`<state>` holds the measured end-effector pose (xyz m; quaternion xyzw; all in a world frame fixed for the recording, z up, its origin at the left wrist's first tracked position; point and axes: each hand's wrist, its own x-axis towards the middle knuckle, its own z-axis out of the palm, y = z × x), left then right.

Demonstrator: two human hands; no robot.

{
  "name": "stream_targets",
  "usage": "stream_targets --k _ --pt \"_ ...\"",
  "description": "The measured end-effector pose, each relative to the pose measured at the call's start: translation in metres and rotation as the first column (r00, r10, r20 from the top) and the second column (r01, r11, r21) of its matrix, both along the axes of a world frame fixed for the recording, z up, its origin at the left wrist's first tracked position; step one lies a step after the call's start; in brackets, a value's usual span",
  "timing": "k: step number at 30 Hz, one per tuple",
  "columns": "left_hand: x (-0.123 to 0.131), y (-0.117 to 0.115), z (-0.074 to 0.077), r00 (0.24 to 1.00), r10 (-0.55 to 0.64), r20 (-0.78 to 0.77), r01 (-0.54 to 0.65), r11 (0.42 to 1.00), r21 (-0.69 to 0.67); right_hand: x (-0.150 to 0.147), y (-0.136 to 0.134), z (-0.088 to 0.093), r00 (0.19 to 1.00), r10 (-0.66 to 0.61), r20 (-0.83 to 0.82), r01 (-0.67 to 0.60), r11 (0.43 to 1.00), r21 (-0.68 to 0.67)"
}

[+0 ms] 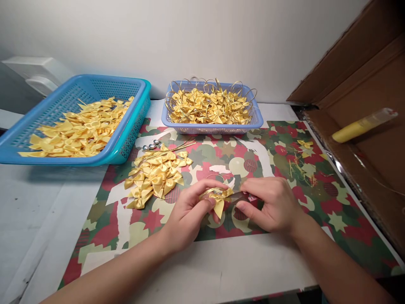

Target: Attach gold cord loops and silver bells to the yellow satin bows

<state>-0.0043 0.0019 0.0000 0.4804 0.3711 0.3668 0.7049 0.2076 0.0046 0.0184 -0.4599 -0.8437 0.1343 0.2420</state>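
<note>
Forearms foremost, left hand pinching one bow over patterned paper, right hand adjacent, grip unclear; blue basket, left, holds piled bows; lilac basket, rear, bows and gold wire.

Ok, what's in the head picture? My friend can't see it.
The left hand pinches a yellow ribbon bow with gold wire; the right hand apparently holds something dark, unclear. Below lies a red-green patterned sheet with piled yellow bows; beyond stand a blue plastic basket and lavender plastic basket of bows.
</note>
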Motion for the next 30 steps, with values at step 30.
stream_targets --k 30 --pt "0.0013 -0.0006 0.0030 0.999 -0.009 -0.034 0.008 1.000 -0.021 -0.0017 0.0000 0.0008 1.000 0.008 0.022 -0.007 0.998 -0.061"
